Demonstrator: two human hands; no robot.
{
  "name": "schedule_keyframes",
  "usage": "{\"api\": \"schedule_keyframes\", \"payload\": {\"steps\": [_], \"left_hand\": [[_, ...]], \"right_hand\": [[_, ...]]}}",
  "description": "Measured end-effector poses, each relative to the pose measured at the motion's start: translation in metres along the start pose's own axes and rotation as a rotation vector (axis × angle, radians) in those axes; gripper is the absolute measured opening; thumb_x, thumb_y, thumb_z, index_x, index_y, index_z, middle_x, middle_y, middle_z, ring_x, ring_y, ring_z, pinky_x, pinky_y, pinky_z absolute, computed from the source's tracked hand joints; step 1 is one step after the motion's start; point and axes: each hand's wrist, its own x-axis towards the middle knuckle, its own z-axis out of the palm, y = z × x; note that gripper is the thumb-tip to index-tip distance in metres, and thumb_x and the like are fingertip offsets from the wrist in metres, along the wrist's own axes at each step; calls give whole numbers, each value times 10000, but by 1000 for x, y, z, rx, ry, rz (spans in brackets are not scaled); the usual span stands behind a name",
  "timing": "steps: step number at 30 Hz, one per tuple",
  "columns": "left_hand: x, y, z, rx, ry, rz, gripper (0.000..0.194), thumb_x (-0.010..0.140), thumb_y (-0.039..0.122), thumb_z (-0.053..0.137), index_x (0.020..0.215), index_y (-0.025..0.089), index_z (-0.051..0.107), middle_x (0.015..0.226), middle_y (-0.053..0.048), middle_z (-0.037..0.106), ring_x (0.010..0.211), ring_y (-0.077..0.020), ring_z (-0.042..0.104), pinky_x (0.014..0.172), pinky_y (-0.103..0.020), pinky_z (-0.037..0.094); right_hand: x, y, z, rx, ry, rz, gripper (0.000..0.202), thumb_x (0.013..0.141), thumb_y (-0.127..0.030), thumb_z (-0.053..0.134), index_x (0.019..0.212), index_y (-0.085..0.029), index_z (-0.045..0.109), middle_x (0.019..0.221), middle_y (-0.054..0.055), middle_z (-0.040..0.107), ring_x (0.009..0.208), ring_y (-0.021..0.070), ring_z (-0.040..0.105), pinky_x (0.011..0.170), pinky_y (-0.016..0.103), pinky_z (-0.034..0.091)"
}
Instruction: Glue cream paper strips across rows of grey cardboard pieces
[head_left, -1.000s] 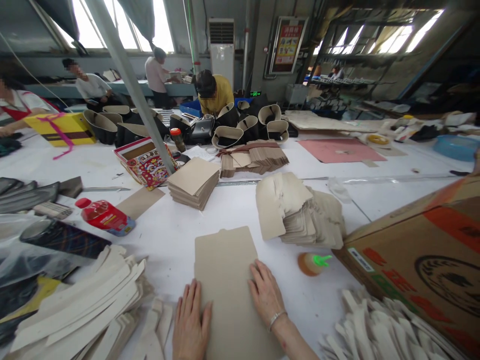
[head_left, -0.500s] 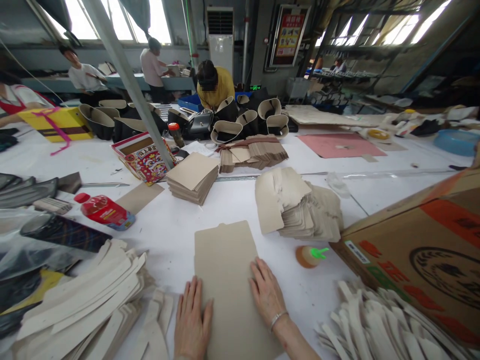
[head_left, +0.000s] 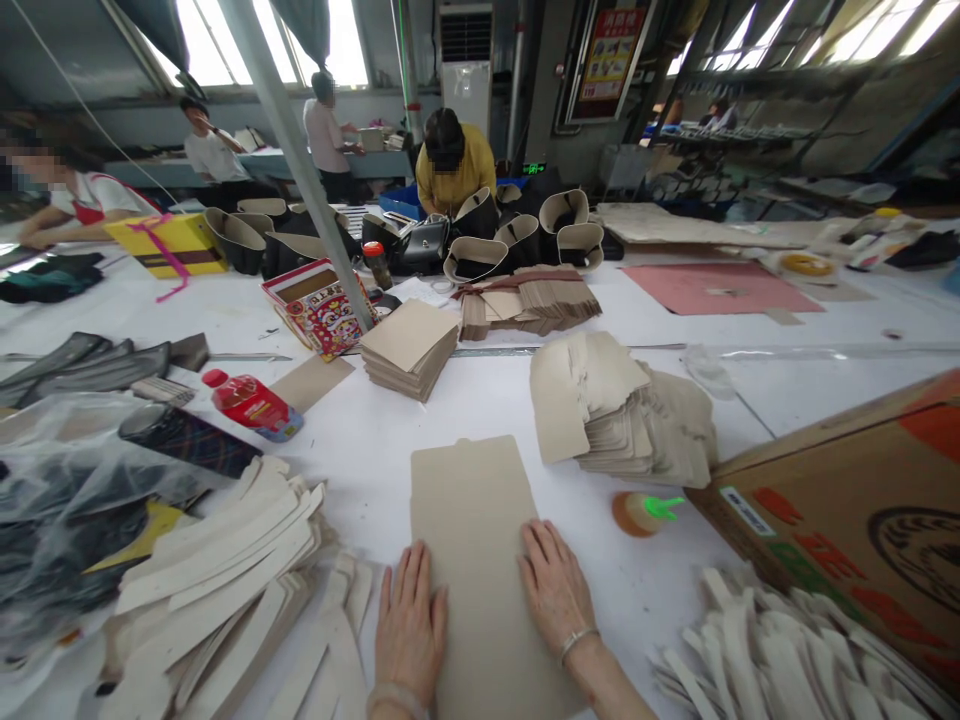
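Beige rectangular card panel [head_left: 478, 540] is lying flat, left hand [head_left: 410, 622] and right hand [head_left: 558, 588] spread, ideally bracing opposite edges evenly.

Beige board [head_left: 480, 560] partly off-frame below

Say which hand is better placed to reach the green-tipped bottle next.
Probably the right hand: it rests at the right edge of the board, on the same side as the green-tipped bottle. The left hand lies farther, at the opposite edge.
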Motion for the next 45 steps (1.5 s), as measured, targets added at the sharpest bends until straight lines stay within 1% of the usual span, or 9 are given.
{"api": "schedule_keyframes", "payload": {"steps": [4, 6, 11, 15, 22, 25, 33, 39, 45], "left_hand": [[-3, 1, -3, -5, 7, 17, 552, 843, 312, 388, 1364, 176, 271, 1387, -31, 401, 1276, -203, 338, 1033, -404, 313], [-5, 1, -4, -8, 8, 17, 553, 844, 309, 388, 1367, 178, 263, 1388, -30, 400, 1277, -200, 335, 1025, -395, 327], [-9, 0, -4, -55, 17, -29, 516, 835, 345, 422, 1324, 193, 362, 1336, -42, 466, 1242, -216, 381, 1020, -409, 340], [-13, -1, -6, -104, 20, -28, 496, 833, 338, 429, 1306, 197, 389, 1309, -51, 490, 1216, -213, 411, 1013, -401, 352], [-23, -1, -3, -120, 33, -11, 489, 833, 325, 424, 1303, 195, 388, 1312, -63, 482, 1240, -220, 381, 1025, -421, 333], [-25, 0, -2, -130, 47, -3, 511, 833, 318, 422, 1326, 201, 353, 1322, -64, 470, 1247, -225, 372, 1025, -426, 332], [-32, 5, -6, -158, 70, 10, 612, 837, 314, 414, 1394, 221, 179, 1335, -83, 450, 1254, -239, 362, 999, -432, 355], [-42, 7, -5, -179, 46, -5, 610, 841, 325, 403, 1396, 248, 161, 1369, -68, 415, 1265, -241, 356, 1002, -436, 353], [-47, 8, -6, -152, 25, 4, 635, 841, 307, 398, 1405, 241, 112, 1365, -78, 422, 1279, -242, 339, 1000, -452, 364]], "right_hand": [[-9, 1, 6, -5, 16, -1, 450, 882, -342, 340, 1290, -187, 447, 1372, 33, 409, 1273, 220, 328, 1016, 330, 330], [-12, 1, 8, 0, 19, 3, 455, 881, -344, 342, 1293, -180, 445, 1372, 40, 408, 1275, 220, 325, 1018, 333, 332], [-16, -2, 10, 18, 20, 44, 458, 882, -353, 338, 1292, -180, 448, 1375, 84, 389, 1263, 232, 347, 1013, 341, 345], [-20, -5, 10, 27, 12, 68, 469, 878, -357, 342, 1302, -180, 438, 1364, 111, 391, 1257, 249, 357, 1014, 359, 345], [-26, -6, 6, 86, 13, 74, 457, 875, -344, 356, 1309, -218, 428, 1386, 61, 377, 1284, 223, 320, 1034, 334, 326], [-30, -5, 5, 97, 9, 85, 461, 874, -344, 357, 1314, -219, 419, 1390, 55, 376, 1287, 218, 314, 1035, 339, 327], [-41, -1, 3, 116, -14, 84, 486, 880, -348, 357, 1334, -179, 386, 1416, 37, 339, 1301, 201, 291, 1057, 324, 306], [-52, 2, 7, 104, -1, 58, 486, 886, -344, 359, 1342, -177, 368, 1429, 31, 312, 1310, 197, 272, 1061, 328, 303], [-57, 2, 7, 87, 21, 49, 483, 883, -322, 363, 1347, -189, 359, 1426, 35, 318, 1309, 200, 275, 1048, 333, 326]]}}
